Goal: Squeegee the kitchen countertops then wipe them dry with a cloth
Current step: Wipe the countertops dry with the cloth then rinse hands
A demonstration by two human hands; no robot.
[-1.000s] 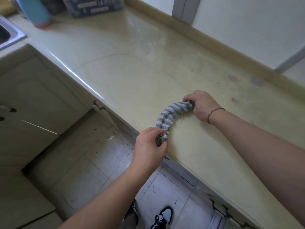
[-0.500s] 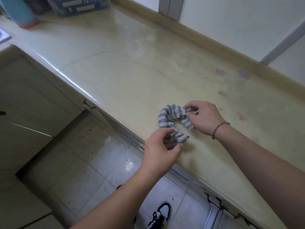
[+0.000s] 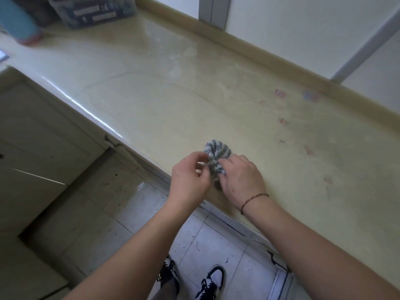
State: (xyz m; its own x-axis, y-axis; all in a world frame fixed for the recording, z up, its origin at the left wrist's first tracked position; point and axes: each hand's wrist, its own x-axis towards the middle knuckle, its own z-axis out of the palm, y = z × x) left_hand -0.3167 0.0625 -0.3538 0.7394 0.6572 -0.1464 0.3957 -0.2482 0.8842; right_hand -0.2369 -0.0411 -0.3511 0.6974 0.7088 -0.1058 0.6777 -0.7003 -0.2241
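A grey and white striped cloth [image 3: 216,151] is bunched into a folded wad near the front edge of the beige countertop [image 3: 173,100]. My left hand [image 3: 190,178] pinches its left side with fingertips. My right hand [image 3: 242,178] grips the lower right part of the cloth, fingers curled over it and hiding that end. The countertop shows faint wet streaks and small reddish stains on the right. No squeegee is in view.
A blue bottle [image 3: 19,22] and a clear plastic box [image 3: 93,9] stand at the far left back of the counter. A raised backsplash [image 3: 259,50] runs along the wall. Cabinet handles [image 3: 110,141] sit under the counter edge. My shoes [image 3: 210,282] are on the tiled floor.
The cloth was stretched long between my hands; both hands have come together and it is now folded into a compact wad at the counter's front edge.
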